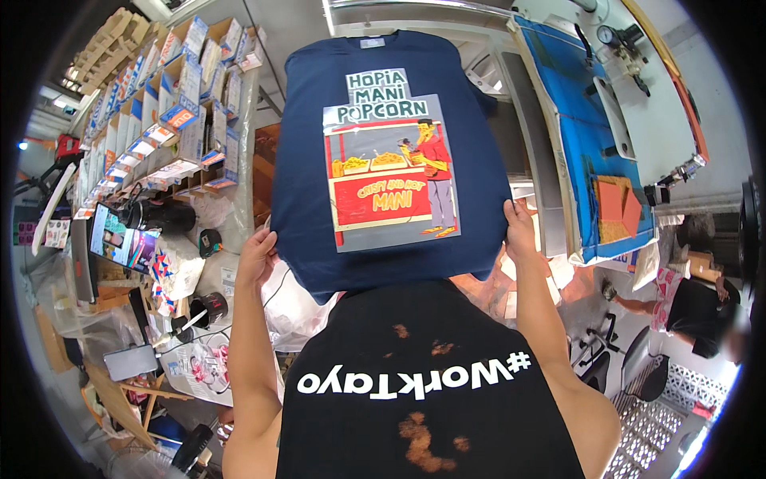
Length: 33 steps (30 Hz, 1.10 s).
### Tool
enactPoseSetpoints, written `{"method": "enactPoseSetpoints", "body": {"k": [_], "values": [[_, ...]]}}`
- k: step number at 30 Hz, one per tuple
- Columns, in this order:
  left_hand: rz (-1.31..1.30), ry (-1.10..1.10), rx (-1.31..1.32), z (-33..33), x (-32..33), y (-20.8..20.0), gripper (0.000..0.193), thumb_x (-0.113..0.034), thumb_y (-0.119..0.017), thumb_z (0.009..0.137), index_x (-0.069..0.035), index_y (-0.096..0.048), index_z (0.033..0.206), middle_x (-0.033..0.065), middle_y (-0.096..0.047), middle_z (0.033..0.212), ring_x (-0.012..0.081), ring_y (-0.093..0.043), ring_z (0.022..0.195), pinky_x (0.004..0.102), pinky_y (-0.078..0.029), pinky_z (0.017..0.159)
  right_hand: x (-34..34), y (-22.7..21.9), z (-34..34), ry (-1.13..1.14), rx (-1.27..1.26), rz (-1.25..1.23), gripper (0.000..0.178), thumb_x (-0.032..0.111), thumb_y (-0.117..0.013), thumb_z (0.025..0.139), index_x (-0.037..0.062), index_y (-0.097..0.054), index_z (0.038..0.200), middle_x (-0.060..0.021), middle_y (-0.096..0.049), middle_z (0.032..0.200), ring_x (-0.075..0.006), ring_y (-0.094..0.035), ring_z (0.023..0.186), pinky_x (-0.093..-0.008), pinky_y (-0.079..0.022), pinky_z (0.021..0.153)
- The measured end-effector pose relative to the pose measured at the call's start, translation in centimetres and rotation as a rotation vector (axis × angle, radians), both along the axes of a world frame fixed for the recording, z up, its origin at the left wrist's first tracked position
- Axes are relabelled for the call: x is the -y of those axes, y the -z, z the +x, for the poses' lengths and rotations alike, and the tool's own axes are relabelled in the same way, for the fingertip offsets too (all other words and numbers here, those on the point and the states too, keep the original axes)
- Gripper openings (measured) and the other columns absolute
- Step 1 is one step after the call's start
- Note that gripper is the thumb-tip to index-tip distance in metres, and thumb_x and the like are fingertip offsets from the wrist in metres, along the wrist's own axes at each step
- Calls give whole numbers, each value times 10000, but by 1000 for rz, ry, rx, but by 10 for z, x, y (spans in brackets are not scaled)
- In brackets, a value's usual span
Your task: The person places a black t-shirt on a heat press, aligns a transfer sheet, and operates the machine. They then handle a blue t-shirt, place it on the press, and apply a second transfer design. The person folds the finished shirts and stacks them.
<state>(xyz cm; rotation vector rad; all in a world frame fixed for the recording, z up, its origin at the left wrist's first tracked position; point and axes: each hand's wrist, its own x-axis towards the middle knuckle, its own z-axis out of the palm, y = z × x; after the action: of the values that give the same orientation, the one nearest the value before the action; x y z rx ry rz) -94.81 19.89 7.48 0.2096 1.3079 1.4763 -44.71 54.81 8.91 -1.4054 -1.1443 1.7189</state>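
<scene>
A navy blue T-shirt (307, 160) is spread out in front of me, its collar at the far end. On its middle is a colourful printed picture of a food cart with a figure standing beside it, under dark green lettering. My left hand (258, 254) pinches the shirt's near left edge, with the fingers partly hidden by the cloth. The near right edge is gripped by my right hand (518, 223), thumb on top. Between my hands the lower part of the shirt hangs down toward me. Whether the far part rests on a support I cannot tell.
Cardboard bins (179, 96) fill a rack at the left, with a lit screen (120, 239) and a black mug (209, 310) nearer. At the right stands a blue-faced framed screen (590, 144) below a pressure gauge (608, 34). Another person (694, 311) is at the far right, by a black chair (645, 363).
</scene>
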Motion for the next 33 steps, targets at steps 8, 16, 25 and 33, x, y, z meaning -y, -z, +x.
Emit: {"method": "enactPoseSetpoints", "body": {"k": [8,16,25,33], "values": [[54,9,46,-4,5,6,206,-158,-653,1093,-16,-696,1236,63,-806,1085,128,-777,864,270,-632,765,2,5,1,57,43,63,397,340,-618,1132,-42,-712,1187,-60,-750,1037,-117,-674,897,-284,-560,821],[10,-113,-3,10,1,15,218,-156,-658,1091,-11,-694,1251,23,-779,989,98,-724,771,253,-596,697,-1,14,6,69,100,41,382,345,-651,1115,-29,-719,1158,-39,-740,963,-101,-652,847,-263,-534,777],[-169,-112,-152,3,-78,27,410,-391,-530,1147,-49,-715,1278,-2,-748,996,107,-688,839,324,-564,718,-73,2,-54,-79,62,-274,436,454,-546,1140,53,-716,1132,-59,-733,923,-161,-642,729,-330,-547,672],[-70,-155,-55,-33,-166,54,459,-374,-580,1131,13,-714,1336,85,-785,1163,197,-767,987,324,-619,837,-151,-2,-125,-14,-132,-428,673,607,-634,1052,-14,-705,1300,-178,-787,1151,-297,-777,947,-480,-634,868]]}}
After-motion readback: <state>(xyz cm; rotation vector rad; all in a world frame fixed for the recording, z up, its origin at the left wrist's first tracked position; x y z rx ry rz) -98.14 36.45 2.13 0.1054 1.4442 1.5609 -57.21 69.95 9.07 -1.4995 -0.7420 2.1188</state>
